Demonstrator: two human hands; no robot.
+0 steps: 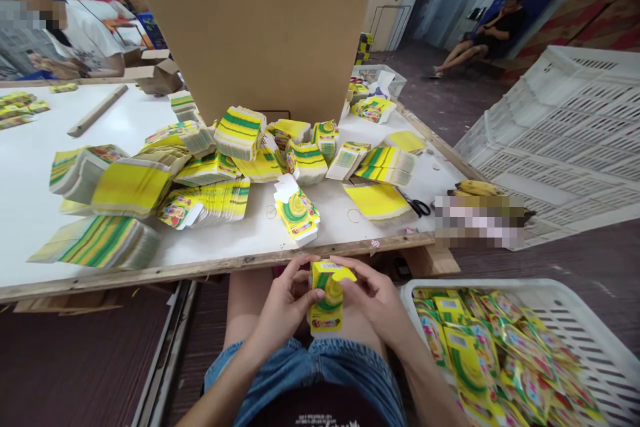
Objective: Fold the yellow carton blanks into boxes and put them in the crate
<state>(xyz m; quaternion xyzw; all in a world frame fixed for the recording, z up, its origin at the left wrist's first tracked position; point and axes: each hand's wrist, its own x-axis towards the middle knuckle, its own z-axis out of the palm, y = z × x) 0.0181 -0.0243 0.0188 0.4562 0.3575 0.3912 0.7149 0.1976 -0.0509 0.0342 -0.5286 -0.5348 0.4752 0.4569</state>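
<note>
table [25, 160]: white top across the left and middle of the frame, wooden edging along its near side, the person seated up against that edge.

panel [255, 27]: brown, upright, upper middle; closes off the view behind the stacks, perhaps serving as a backstop.

crates [555, 113]: white, slatted, piled at the right edge of the frame, off the table; probably kept there to spare the top.

basket [480, 284]: lower right, loosely heaped with printed packs [467, 360]. sits low beside the right forearm, likely for short reach.

stacks [133, 187]: flat yellow-green card, fanned and leaning on one another, left through centre; probably spread so pieces lift off singly.

left hand [290, 297]: lower middle, fingers clamped on box, thumb flat on its front, forefinger at the top edge. reads as the steadying hand.

right hand [373, 293]: opposite side, forefinger along the top, thumb by a raised yellow flap; cannot tell whether thumb and finger are pinched together.

box [327, 307]: held upright between both hands above the lap, barcode end up, presumably to leave that end free to work on.

scissors [420, 207]: right of centre, black handles facing outward, blades partly hidden by card.
</note>
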